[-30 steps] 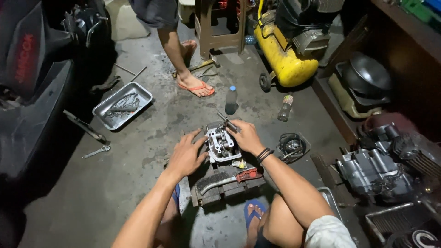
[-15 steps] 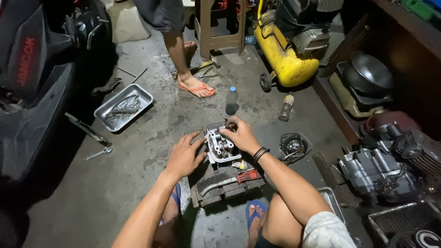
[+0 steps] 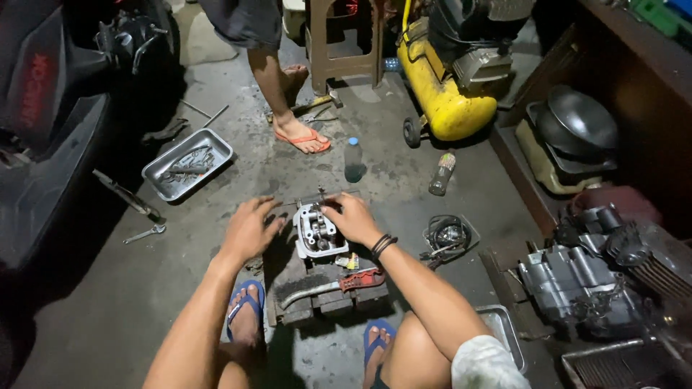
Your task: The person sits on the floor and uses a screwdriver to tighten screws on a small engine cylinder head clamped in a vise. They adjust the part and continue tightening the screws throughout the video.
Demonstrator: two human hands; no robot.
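A silver engine cylinder head (image 3: 318,232) sits on a low wooden block (image 3: 317,288) on the concrete floor between my feet. My right hand (image 3: 352,218) grips its right side, fingers curled over the top edge. My left hand (image 3: 250,229) hovers just left of it with fingers spread, a little apart from the metal. A wire brush with a red handle (image 3: 333,285) lies on the block in front of the cylinder head.
Another person's leg in an orange sandal (image 3: 301,137) stands beyond. A metal tray of parts (image 3: 189,164), a wrench (image 3: 144,233), two bottles (image 3: 353,160), a yellow compressor (image 3: 445,94), a coiled part (image 3: 447,236), an engine block (image 3: 577,284) and a scooter (image 3: 50,130) surround me.
My left hand has come off the cylinder head's left side and opened beside it. My right hand stays on the part.
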